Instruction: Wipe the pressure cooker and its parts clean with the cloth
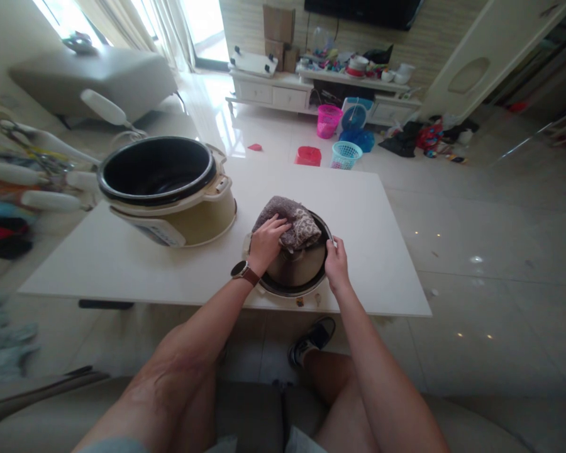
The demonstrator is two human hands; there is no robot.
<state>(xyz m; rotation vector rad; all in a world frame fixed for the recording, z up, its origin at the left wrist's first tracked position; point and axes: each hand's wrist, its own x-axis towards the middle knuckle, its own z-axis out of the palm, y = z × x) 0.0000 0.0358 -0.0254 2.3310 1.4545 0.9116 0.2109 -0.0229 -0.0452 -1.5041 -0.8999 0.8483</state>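
Note:
A round lid with a dark rim (296,277) lies on the white table, its metal underside facing up. My left hand (266,242), with a watch on its wrist, presses a bunched brown patterned cloth (295,220) against the far part of the lid. The fingers of that hand are bent over the cloth. My right hand (337,261) grips the lid's right edge, thumb on the rim. To the left stands a cream electric cooker (202,220) without its lid, and its black inner pot (160,170) is visible inside.
The white table (358,207) reaches past the cooker on the left. White-handled utensils (51,200) hang in a blurred cluster at the far left. Beyond the table, several baskets, including a light-blue one (346,154) and a pink one (329,119), stand on the tiled floor.

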